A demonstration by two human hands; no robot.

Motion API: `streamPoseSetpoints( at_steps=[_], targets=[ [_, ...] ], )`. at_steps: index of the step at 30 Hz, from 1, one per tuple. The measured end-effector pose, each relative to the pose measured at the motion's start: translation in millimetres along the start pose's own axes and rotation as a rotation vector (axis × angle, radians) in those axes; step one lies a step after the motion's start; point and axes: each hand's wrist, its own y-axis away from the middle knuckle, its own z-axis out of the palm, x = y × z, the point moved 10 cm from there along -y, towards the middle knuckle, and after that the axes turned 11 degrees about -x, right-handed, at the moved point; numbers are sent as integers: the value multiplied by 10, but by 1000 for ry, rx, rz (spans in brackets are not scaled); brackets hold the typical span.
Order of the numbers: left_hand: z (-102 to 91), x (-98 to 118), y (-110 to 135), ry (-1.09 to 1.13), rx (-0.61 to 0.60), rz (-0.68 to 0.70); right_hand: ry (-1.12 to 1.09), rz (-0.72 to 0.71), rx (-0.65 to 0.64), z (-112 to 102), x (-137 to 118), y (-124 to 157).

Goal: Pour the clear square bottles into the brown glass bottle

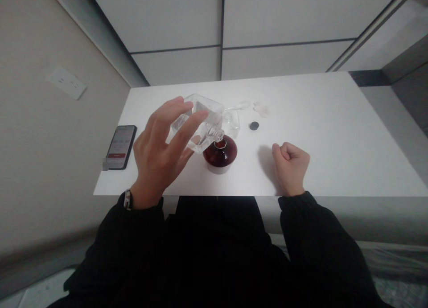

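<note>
My left hand [159, 149] grips a square clear glass bottle [197, 123] and holds it tilted in the air. The bottle's narrow threaded neck [214, 134] points down and right, its tip just above the mouth of a round dark red glass bottle [220, 153] standing on the white table [321, 129]. I cannot tell whether the two touch or whether liquid is flowing. My right hand [290, 167] rests on the table in a closed fist, holding nothing, to the right of the red bottle.
A smartphone [121, 146] with a lit screen lies left of my left hand. Behind the bottles are a small dark round disc [254, 125], a clear glass piece [237, 105] and a pale translucent piece [262, 109]. A wall with a socket plate [66, 82] runs along the left.
</note>
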Motion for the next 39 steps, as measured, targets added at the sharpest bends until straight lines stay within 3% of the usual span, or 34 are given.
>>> streamPoseSetpoints(
  at_steps=[21,26,39],
  targets=[
    [14,-11,-15,-23,-28,-19,-16,1,14,-3,30,1],
    [-40,69,-9,-109,34,41,4,11,3,0,22,4],
    [-39,64,-17,-127,31,38,-11,2,4,-1,13,8]
  ],
)
